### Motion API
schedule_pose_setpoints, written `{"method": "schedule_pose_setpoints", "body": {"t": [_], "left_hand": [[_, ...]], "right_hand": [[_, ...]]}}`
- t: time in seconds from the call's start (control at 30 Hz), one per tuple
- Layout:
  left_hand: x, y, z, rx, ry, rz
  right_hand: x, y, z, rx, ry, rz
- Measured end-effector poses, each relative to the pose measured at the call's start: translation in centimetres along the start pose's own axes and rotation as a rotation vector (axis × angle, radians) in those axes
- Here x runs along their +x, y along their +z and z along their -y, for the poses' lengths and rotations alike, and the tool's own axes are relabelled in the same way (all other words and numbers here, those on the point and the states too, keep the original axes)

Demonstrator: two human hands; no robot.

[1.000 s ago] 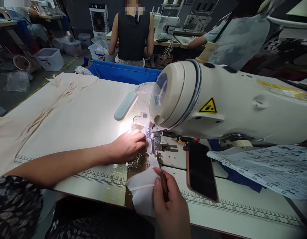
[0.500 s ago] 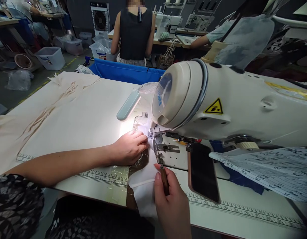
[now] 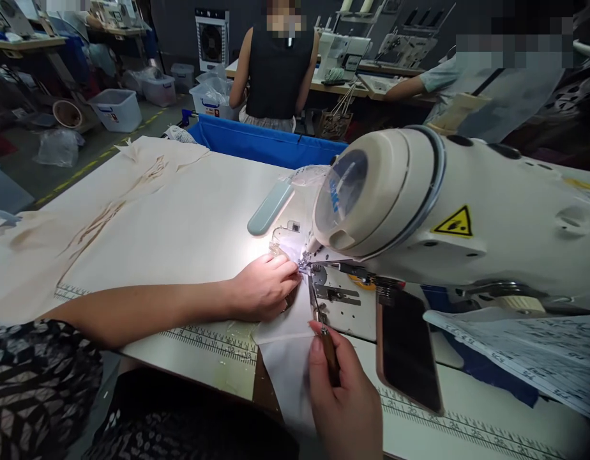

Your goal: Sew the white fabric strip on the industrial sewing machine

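Note:
My left hand is closed on a strip of white fabric, its fingertips just left of the presser foot. From there the fabric runs toward me and hangs over the table's front edge. In my right hand is an awl, held by its wooden handle. The awl's thin metal shaft points up along the fabric's right side toward the needle area. Above both hands reaches the sewing machine, its lamp lighting the stitching spot. Its metal needle plate lies right of the fabric.
A phone and written paper sheets lie to the right. Beyond the needle area is a pale blue-green lamp arm. Cream fabric lies on the left. Behind the table hangs a blue cloth bin; a person sits beyond it.
The whole view has shifted, so the table and machine appear farther right. Both hands keep their grips beside the presser foot, and the fabric stays under the left fingers.

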State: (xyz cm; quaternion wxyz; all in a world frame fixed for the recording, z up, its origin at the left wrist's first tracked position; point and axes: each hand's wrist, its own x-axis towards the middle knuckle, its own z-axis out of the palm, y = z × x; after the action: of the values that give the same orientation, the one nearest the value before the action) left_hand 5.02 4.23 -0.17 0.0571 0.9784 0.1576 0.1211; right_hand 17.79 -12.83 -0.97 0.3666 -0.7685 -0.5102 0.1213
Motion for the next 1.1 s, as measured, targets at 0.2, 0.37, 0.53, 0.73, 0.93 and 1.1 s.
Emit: {"method": "schedule_pose_setpoints", "body": {"t": [0.2, 0.37, 0.53, 0.73, 0.93, 1.1], "left_hand": [[0.6, 0.4, 0.3, -0.011, -0.006, -0.022], [2.1, 0.6, 0.3, 0.026, 0.061, -0.008], [2.4, 0.5, 0.3, 0.030, -0.085, -0.030], [1.6, 0.5, 1.5, -0.356, -0.206, -0.164], [1.6, 0.8, 1.8, -0.658, -0.309, -0.215], [1.7, 0.4, 1.6, -0.674, -0.337, -0.187]], "right_hand": [[-0.4, 0.6, 2.8, 0.076, -0.026, -0.100], [-0.3, 0.8, 4.1, 0.053, -0.307, -0.135], [-2.0, 1.1, 3.6, 0.046, -0.373, -0.109], [-2.7, 1.5, 0.3, -0.013, -0.164, -0.198], [-0.3, 2.3, -0.5, -0.243, -0.187, -0.312], [1.3, 2.3, 0.4, -0.339, -0.275, -0.308]]}}
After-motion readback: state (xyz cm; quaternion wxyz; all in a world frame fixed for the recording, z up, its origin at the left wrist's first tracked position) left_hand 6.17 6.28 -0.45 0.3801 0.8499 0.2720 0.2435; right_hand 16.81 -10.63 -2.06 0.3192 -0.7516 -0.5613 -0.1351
